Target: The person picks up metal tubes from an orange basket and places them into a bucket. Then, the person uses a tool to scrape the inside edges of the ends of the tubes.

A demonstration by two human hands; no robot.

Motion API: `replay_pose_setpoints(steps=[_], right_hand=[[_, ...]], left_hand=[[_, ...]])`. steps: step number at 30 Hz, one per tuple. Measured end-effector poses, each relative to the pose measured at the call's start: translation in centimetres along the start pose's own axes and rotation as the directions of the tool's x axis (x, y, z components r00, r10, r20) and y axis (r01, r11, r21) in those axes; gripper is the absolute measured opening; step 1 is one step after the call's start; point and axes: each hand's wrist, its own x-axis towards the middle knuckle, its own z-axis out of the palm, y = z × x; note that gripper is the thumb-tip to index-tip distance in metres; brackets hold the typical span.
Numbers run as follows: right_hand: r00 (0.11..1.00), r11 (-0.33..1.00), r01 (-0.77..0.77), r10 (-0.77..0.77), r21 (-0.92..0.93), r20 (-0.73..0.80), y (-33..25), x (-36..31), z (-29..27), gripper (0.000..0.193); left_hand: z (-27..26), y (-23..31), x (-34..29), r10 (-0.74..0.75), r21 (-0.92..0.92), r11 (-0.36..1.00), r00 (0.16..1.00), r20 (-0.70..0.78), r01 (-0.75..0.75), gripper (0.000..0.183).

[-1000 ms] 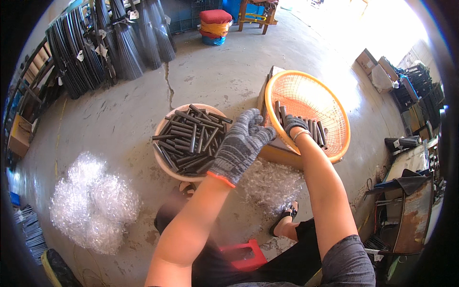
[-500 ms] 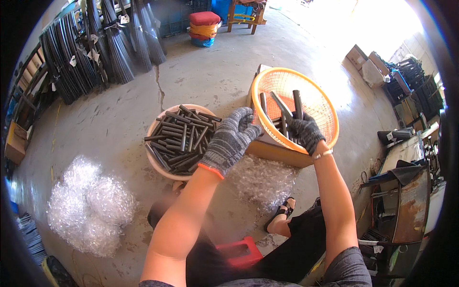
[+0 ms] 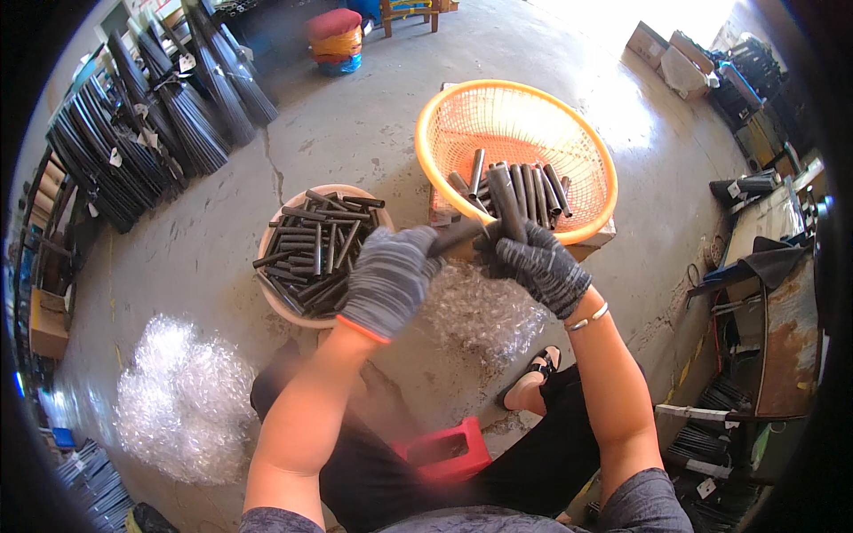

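The dark tube in your gloved right hand has shifted toward your left hand since half a second ago, crossing the near rim of the orange basket. Your right fingers clasp its lower end; its long axis points away from you, leaning slightly left. Whether they grip more cannot be told. Your left fingers clutch a second tube, blurred, its axis running rightward and slightly away, its far end at your right fingers. More tubes fill the pale basin beside your left hand.
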Motion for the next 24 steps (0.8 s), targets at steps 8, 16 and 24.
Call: replay_pose_setpoints(steps=[8, 16, 24], right_hand=[[0.997, 0.992, -0.077, 0.079, 0.101, -0.016, 0.7, -0.7, -0.4, 0.033], [0.999, 0.995, -0.014, 0.019, 0.1, -0.049, 0.6, -1.0, 1.1, 0.036], [0.997, 0.988, 0.057, -0.064, -0.145, -0.044, 2.0, -0.6, 2.1, 0.037]], left_hand=[[0.8, 0.1, 0.1, -0.251, -0.898, -0.109, 0.863, 0.439, 0.425, 0.025], [2.2, 1.0, 0.6, -0.149, -0.926, -0.077, 0.914, 0.377, 0.37, 0.025], [3.2, 2.0, 0.7, -0.142, -0.921, -0.046, 0.91, 0.39, 0.387, 0.028]])
